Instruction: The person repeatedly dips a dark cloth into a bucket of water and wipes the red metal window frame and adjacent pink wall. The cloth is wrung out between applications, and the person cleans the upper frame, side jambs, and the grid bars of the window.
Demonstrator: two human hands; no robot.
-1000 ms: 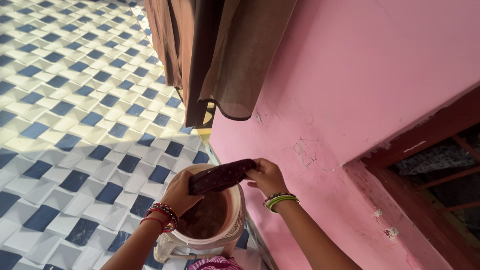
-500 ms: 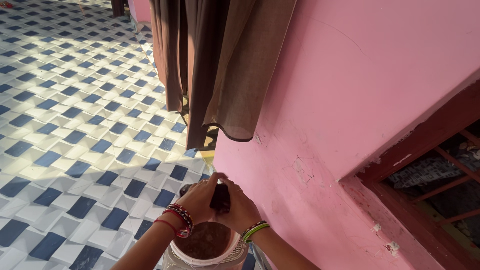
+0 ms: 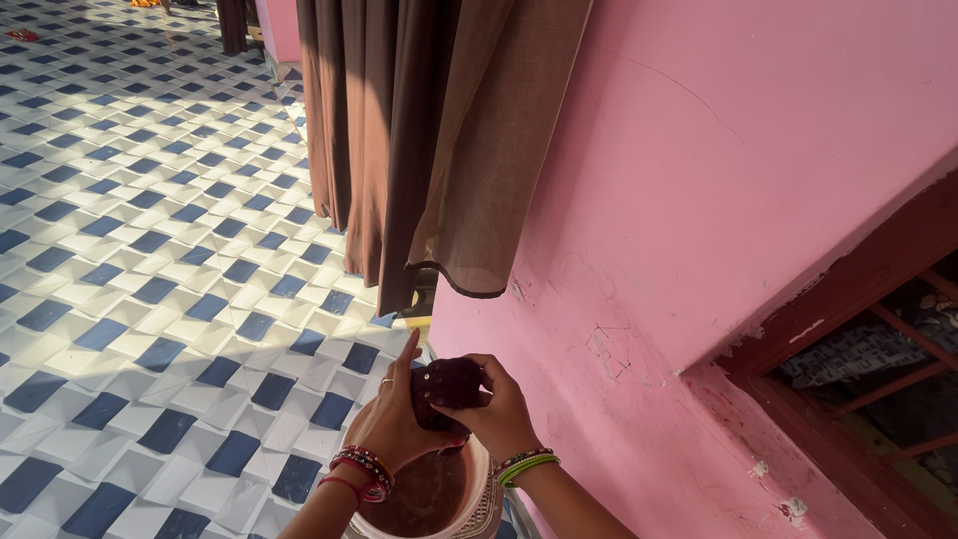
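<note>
Both my hands hold a small dark maroon cloth (image 3: 446,385) bunched up above a white bucket (image 3: 479,504) with brownish water inside. My left hand (image 3: 389,424) grips the cloth from the left, index finger raised, bangles on the wrist. My right hand (image 3: 502,409) clasps it from the right, with green bangles at the wrist. The cloth hangs just over the bucket's mouth.
A pink wall (image 3: 699,200) rises on the right, with a dark red window frame (image 3: 848,369) at the lower right. Brown curtains (image 3: 429,140) hang ahead above the hands. Blue and white patterned floor tiles (image 3: 130,260) spread to the left.
The cloth, earlier held stretched flat between my hands, is now squeezed into a tight bundle. The view has tilted upward, so the bucket sits lower in frame.
</note>
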